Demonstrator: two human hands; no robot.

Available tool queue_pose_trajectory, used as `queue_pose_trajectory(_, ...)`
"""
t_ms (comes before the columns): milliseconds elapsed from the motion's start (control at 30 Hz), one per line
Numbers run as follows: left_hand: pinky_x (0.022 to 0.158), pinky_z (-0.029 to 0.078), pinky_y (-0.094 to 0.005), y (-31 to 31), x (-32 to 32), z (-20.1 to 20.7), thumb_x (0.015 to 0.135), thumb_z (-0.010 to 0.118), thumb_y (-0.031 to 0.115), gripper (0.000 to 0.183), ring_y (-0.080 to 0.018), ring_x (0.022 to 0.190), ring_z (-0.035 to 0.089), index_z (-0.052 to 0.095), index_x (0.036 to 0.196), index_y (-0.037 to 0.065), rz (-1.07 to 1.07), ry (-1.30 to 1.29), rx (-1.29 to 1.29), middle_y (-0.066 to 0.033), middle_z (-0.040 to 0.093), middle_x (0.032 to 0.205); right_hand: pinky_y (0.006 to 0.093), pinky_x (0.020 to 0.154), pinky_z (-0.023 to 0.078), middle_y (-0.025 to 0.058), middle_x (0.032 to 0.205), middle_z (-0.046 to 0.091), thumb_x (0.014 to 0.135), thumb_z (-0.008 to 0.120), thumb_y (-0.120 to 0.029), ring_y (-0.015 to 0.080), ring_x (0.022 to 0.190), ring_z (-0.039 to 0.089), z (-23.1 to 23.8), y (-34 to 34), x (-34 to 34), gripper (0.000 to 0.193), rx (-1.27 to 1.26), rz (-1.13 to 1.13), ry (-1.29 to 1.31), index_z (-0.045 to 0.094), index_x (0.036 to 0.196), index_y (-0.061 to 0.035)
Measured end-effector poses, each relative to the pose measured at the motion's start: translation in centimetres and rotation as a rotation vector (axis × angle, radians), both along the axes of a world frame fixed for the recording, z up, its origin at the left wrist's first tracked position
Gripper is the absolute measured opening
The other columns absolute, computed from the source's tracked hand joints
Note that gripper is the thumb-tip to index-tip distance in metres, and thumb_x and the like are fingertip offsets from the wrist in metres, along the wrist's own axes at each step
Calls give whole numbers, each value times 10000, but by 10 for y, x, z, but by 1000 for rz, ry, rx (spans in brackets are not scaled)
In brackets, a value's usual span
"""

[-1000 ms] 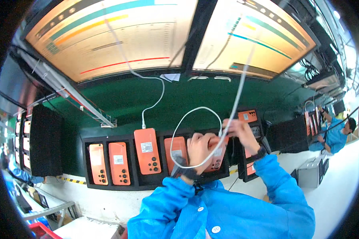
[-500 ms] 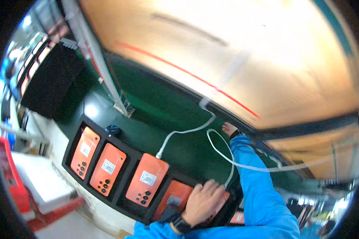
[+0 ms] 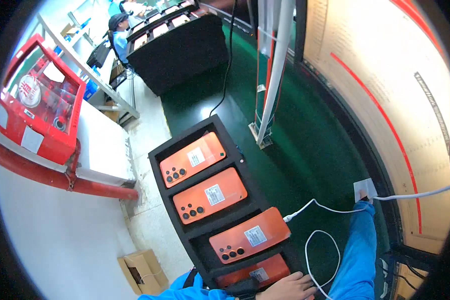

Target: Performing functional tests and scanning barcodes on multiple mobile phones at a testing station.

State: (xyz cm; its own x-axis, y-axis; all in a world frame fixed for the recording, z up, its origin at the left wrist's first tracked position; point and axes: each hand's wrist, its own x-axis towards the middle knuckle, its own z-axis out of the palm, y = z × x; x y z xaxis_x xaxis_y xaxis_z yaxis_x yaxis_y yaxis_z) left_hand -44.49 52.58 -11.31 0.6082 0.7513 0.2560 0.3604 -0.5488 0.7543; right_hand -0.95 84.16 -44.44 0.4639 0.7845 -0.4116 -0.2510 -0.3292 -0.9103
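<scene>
A black foam tray (image 3: pixel 185 230) holds several orange phones, camera ends toward the left, each with a white label. A white cable (image 3: pixel 330 207) is plugged into the end of the third phone (image 3: pixel 255 236). My left hand (image 3: pixel 291 287) lies with fingers stretched beside the fourth phone (image 3: pixel 257 274), at the lower edge; what lies under its palm is hidden. At the foot of the printed panel, my right hand (image 3: pixel 366 196) has its fingers closed at a white square piece (image 3: pixel 363 187), with white cable on both sides of it. A loop of cable rests between my arms.
A red cabinet (image 3: pixel 40 100) and red pipe (image 3: pixel 85 185) are along the left wall. Beyond the tray are a white post (image 3: pixel 275 75) and a stack of black trays (image 3: pixel 185 55). An open cardboard box (image 3: pixel 144 272) lies at lower left. A person (image 3: pixel 119 37) is farther back.
The view has swung left, bringing the red cabinet into sight. My right hand, previously near the panel's foot, is now at the white square piece. My left hand stays by the tray's near end.
</scene>
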Motion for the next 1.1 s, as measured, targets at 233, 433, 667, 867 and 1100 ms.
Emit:
queue_pose_trajectory(233, 793, 397, -317, 7, -8, 10, 871, 641, 292, 216, -198, 1053, 574, 645, 942, 88, 65, 87, -67, -53, 671, 996, 359, 712, 540, 73, 1011, 624, 866, 702, -234, 242, 851, 625, -12, -18, -49, 396, -18, -46, -83, 582, 1203, -65)
queue_pose_trajectory(433, 757, 391, -315, 17, 2, 13, 875, 641, 297, 221, -189, 975, 580, 647, 930, 83, 28, 32, -24, -40, 669, 950, 361, 728, 542, 79, 1025, 630, 865, 700, -229, 247, 866, 628, 29, -56, 4, 407, -34, -167, -111, 580, 1213, -54)
queue_pose_trajectory(667, 769, 375, -324, 9, -5, 14, 879, 607, 286, 192, -181, 927, 560, 640, 910, 100, 31, 56, -19, -32, 636, 890, 364, 747, 544, 85, 1042, 636, 864, 699, -223, 252, 884, 631, 31, -70, -3, 421, -94, -167, -144, 578, 1224, -41)
queue_pose_trajectory(867, 815, 370, -325, 5, -5, 7, 895, 577, 296, 232, -180, 988, 534, 642, 1000, 99, 4, 100, -62, -34, 624, 968, 366, 764, 546, 90, 1057, 641, 863, 697, -218, 257, 900, 634, 29, -53, 21, 433, -115, -167, -196, 576, 1234, -29)
queue_pose_trajectory(1100, 841, 365, -316, 10, -2, 4, 901, 553, 288, 290, -184, 1052, 516, 632, 1088, 82, -26, 122, -177, -50, 615, 1015, 369, 783, 548, 96, 1074, 647, 862, 695, -212, 263, 918, 638, 27, -49, 58, 447, -204, -153, -218, 574, 1245, -16)
